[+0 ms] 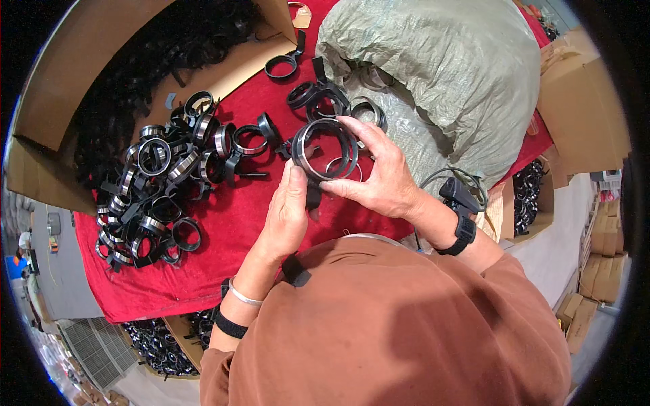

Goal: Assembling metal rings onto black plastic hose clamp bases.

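Basically, right grip (387,174) clamped on black-and-silver ring (349,150), thumb at lower edge, fingers at top. Left grip (284,215) has its thumb at the ring's lower left; other fingers mostly hidden, so can't tell if it is closed on anything. Ring sits raised over the desk (233,247), which is covered in red cloth. Just beyond it, a few black rings with tabs (328,103) lie near the sack's edge. Left of the hands, loose pile of black and silver rings (181,166), spilling beside open carton (51,95) full of dark parts. Upper right, big greyish sack (433,61). Black wrist straps (463,234) on both arms, silver bangle (242,294) on left. Far right, another carton (583,108). Lower left, box of ring parts (161,346) below desk level.
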A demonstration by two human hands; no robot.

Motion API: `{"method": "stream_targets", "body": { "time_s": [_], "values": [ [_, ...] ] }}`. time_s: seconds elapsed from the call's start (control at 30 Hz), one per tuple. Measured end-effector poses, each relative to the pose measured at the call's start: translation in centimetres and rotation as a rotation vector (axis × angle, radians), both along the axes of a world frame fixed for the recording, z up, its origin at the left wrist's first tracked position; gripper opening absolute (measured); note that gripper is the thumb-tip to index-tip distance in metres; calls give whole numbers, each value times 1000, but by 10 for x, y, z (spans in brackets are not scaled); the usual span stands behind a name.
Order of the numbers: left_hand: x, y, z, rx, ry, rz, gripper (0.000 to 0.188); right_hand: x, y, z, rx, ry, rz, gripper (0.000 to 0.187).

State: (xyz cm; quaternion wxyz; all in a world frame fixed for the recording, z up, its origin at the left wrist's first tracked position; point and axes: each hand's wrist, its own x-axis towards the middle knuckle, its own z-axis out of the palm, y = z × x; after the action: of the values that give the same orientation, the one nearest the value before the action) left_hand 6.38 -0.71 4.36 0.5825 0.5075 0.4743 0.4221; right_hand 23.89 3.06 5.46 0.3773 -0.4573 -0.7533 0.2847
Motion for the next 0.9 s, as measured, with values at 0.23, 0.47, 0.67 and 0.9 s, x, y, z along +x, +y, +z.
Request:
{"method": "stream_targets", "body": {
  "time_s": [0.23,0.47,0.67,0.9],
  "values": [
    [0,3,-1,-24,205,-10,49,-1,0,-4,-63,-6,-26,79],
    [1,2,-11,39,340,-12,37,-5,2,-11,-259,184,-31,75],
    [2,2,-12,31,430,-8,34,-6,5,-1,-344,77,-11,75],
    [-3,6,-10,-88,-25,54,35,4,16,-13,-1056,787,49,26]
  ]
}}
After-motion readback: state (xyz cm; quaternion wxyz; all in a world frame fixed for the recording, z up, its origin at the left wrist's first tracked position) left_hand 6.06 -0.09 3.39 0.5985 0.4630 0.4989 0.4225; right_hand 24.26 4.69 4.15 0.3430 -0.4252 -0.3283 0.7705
